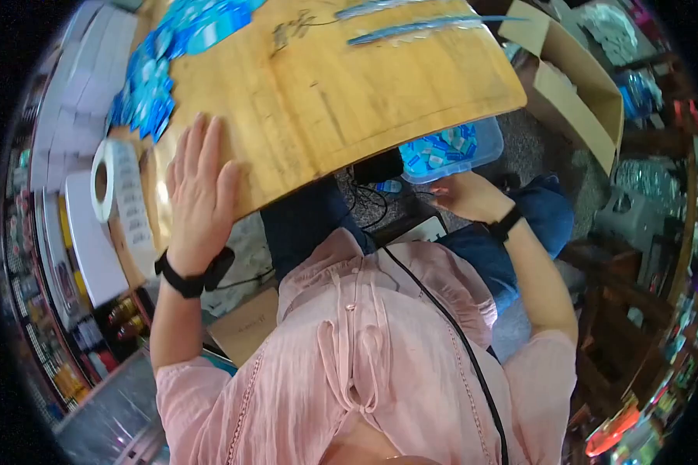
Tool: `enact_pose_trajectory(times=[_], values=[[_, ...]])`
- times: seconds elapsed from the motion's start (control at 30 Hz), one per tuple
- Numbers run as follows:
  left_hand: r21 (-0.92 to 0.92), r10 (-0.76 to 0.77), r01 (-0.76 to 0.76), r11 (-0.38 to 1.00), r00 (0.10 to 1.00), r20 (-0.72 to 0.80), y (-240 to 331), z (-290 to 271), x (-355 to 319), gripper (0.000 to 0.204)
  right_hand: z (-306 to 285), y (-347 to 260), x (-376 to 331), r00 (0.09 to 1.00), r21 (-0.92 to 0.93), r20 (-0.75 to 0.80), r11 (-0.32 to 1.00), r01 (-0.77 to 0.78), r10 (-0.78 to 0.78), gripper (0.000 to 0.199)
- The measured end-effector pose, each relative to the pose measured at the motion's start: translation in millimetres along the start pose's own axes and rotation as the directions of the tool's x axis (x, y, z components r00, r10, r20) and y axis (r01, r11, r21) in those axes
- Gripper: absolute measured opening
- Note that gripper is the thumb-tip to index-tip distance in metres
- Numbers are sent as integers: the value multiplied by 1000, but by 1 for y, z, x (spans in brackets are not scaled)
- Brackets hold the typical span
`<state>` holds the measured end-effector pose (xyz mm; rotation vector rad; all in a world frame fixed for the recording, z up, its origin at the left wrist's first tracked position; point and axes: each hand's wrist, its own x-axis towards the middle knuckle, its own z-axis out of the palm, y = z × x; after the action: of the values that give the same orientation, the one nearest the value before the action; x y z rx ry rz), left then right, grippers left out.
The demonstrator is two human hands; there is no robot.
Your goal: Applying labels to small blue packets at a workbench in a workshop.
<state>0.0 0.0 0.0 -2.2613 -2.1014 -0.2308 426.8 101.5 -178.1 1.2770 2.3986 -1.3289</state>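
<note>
My left hand (198,174) lies flat on the wooden table (349,93), its fingers stretched out and nothing under them that I can see. Just beyond its fingertips spreads a pile of blue and light-blue plastic packets (149,89). A white roll of printed labels (105,182) stands beside this hand, its strip trailing along the table's left side. Below the table's near edge, my right hand (473,195) is at the near rim of a clear plastic tub (485,155) filled with small blue and white packets (440,151). Its fingers are small and partly hidden, so their grip is unclear.
Long, thin blue strips (411,31) lie at the table's far side. An open cardboard box (578,105) stands at the right. White boxes (77,101) are stacked on the left. Black cables (368,205) hang under the table, and a large plastic bottle (628,213) stands far right.
</note>
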Motion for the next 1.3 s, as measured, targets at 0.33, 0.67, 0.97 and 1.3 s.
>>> enact_pose_trajectory(times=[0.33, 0.67, 0.97, 1.3], values=[[-15, -19, 20, 1000, 996, 93, 8, -13, 3, 61, 189, 205, 125, 899, -327, 421, 905, 274, -120, 41], [-93, -184, 198, 976, 973, 140, -7, -17, -7, 84, 275, 245, 184, 990, -100, 87, 990, -100, 109, 45], [91, -337, 326, 941, 920, 199, -9, -32, -18, 93, 291, 369, 190, 942, -38, 14, 942, -335, 335, 44], [-333, -421, 697, 635, 674, 607, 11, 234, 42, 84, 266, 472, 127, 840, -91, -28, 836, -542, 542, 42]])
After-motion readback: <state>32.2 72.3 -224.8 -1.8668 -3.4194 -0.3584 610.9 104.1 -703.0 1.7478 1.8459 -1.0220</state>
